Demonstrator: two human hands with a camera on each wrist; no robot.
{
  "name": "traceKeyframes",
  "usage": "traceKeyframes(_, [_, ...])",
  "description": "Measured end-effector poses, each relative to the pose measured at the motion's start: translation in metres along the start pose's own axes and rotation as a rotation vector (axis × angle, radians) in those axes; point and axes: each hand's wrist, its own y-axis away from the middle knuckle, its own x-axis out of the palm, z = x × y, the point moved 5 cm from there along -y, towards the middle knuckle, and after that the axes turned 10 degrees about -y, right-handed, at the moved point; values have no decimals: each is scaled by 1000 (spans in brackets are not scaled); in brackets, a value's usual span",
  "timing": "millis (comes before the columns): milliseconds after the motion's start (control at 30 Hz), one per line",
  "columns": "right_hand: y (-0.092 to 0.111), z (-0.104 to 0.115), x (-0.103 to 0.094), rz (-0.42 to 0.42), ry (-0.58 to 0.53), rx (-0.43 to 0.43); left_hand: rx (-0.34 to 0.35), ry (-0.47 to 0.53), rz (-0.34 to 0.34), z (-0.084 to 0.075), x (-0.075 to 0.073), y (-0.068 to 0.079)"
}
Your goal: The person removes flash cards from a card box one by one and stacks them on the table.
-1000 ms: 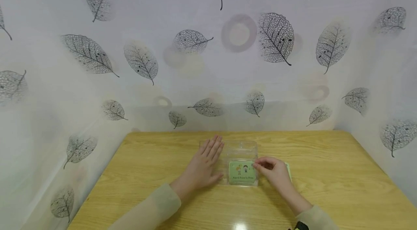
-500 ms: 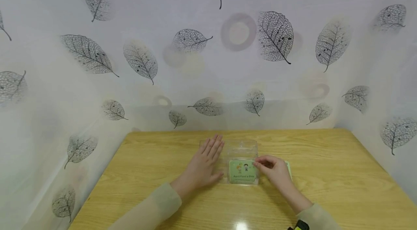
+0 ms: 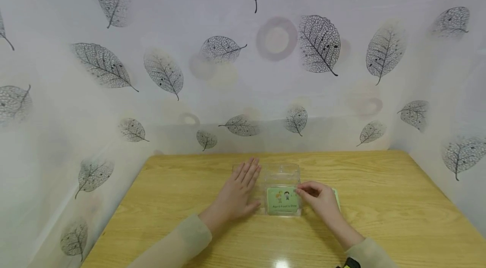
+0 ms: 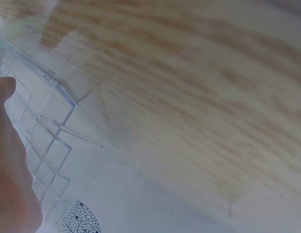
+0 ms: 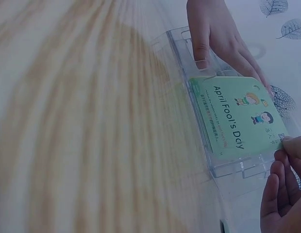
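A clear plastic tray [image 3: 281, 169] with compartments lies on the table. In its front right compartment sits a green card [image 3: 282, 200] printed "April Fool's Day" with two cartoon children. My right hand [image 3: 319, 200] pinches that card's far right corner between thumb and index finger. In the right wrist view, the card [image 5: 228, 116] lies within the tray's walls, its pinched corner near the rim. My left hand [image 3: 237, 192] lies flat across the tray's left side, fingers straight and pointing away. The left wrist view shows part of this hand [image 4: 14, 174] over the transparent tray [image 4: 48, 145].
Another green card [image 3: 336, 197] lies on the table just right of my right hand, mostly hidden behind it. The wooden table [image 3: 182, 183] meets a pale cloth [image 3: 182, 141] with a leaf pattern at the back and sides. A dark watch [image 3: 351, 263] is on the right wrist.
Both hands stay in place, the right still pinching the card's corner. The card's front edge shifts only very slightly; the whole view moves a little with the head.
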Motion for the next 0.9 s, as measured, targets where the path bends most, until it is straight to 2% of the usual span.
traceKeyframes(333, [2,3,-1,-16,2,-29,-2,4,34,-1,0,0])
traceKeyframes(900, [0,5,0,-23,-16,-31,-4,-3,30,-1,-2,1])
